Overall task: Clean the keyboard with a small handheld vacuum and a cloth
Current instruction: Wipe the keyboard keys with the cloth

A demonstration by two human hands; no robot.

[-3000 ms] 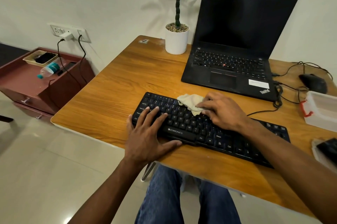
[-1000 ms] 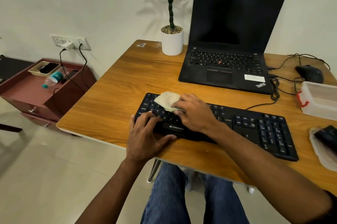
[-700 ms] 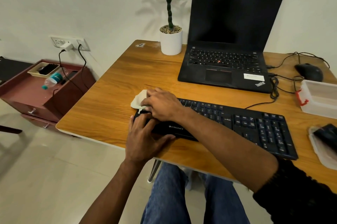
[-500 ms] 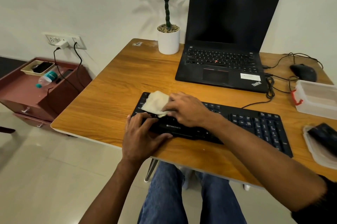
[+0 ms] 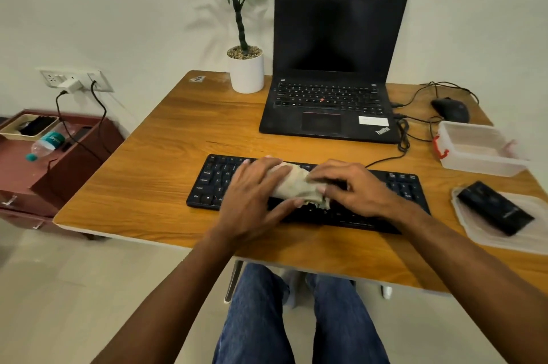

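A black keyboard (image 5: 207,182) lies across the front of the wooden desk (image 5: 166,173). On the middle of its keys sits a crumpled beige cloth (image 5: 296,185). My right hand (image 5: 353,185) grips the cloth's right side with curled fingers. My left hand (image 5: 255,197) lies flat on the keys with straight fingers touching the cloth's left side, its thumb stretched along the cloth's lower edge. A black boxy device (image 5: 495,208), possibly the vacuum, rests on a clear plastic lid (image 5: 504,239) at the right edge.
Behind the keyboard stands an open black laptop (image 5: 329,108), with a white plant pot (image 5: 246,73) to its left. A mouse (image 5: 450,110), cables and a clear plastic box (image 5: 480,150) are at the right. A dark red cabinet (image 5: 44,173) stands left of the desk.
My right hand has carried the cloth from the keyboard's left end to its middle. My left hand has moved up from the front edge onto the keys beside the cloth.
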